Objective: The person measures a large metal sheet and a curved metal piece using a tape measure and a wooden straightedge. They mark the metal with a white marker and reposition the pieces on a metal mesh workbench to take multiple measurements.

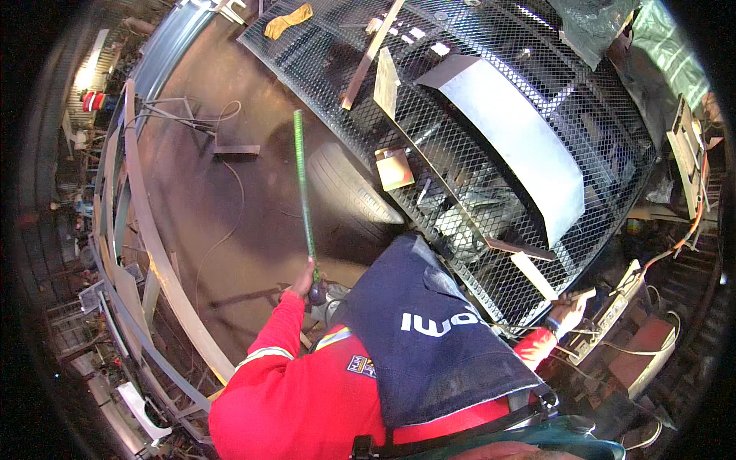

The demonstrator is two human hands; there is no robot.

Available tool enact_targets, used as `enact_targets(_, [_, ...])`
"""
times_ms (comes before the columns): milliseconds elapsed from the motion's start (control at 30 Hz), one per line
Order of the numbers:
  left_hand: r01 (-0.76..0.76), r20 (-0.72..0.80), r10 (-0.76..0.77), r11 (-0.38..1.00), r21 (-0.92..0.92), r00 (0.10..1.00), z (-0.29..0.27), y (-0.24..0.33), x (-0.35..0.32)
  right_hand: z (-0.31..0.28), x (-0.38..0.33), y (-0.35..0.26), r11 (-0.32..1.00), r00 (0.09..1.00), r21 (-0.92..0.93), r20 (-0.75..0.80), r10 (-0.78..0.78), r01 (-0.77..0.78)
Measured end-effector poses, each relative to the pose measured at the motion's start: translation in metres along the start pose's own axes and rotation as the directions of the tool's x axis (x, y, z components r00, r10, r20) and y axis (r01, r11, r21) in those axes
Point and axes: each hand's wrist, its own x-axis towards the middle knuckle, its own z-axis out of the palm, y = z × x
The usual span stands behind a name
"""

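Observation:
My left hand (302, 280) is closed around the lower end of a tape measure (303, 184). Its long green blade stands out away from me, over the brown floor. At the right, beside the corner of a black mesh platform (491, 307), my right hand (566, 314) is closed on a small pale flat piece (584, 294). Its fingers are partly hidden. Just past that hand lies a long pale power strip (613, 310) with cables. A pale strip (534, 276) rests on the mesh close to my right hand.
The mesh carries a bent silver metal panel (521, 130), a small orange box (395, 169), thin flat bars (452, 195) and a yellow glove (289, 21). A tyre (349, 184) sits beneath its edge. Long metal lengths (165, 268) stand at left; a cable (243, 199) crosses the floor.

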Motion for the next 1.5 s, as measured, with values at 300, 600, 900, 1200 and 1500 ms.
enact_targets(300, [-0.338, 0.066, 0.366, 0.905, -0.261, 0.928, 0.058, 0.078, -0.025, 0.097, -0.033, -0.062, 0.926, 0.898, 0.376, 0.398, -0.189, 0.029])
enact_targets(600, [-0.475, 0.017, 0.485, 0.862, -0.179, 0.874, 0.016, 0.073, -0.017, 0.181, -0.204, -0.041, 0.876, 0.899, 0.472, 0.421, -0.123, -0.101])
enact_targets(900, [-0.509, 0.3, 0.495, 0.86, -0.035, 0.816, -0.108, 0.102, 0.016, 0.227, -0.403, 0.004, 0.876, 0.966, 0.475, 0.255, -0.044, -0.085])
enact_targets(1200, [-0.688, 0.432, 0.612, 0.725, 0.025, 0.662, -0.157, 0.106, 0.053, 0.272, -0.479, 0.077, 0.752, 0.915, 0.538, 0.336, 0.222, -0.38])
enact_targets(1500, [-0.7, 0.737, 0.325, 0.66, 0.271, 0.592, -0.121, 0.2, 0.009, 0.373, -0.546, 0.061, 0.474, 0.386, 0.117, 0.761, 0.522, -0.873])
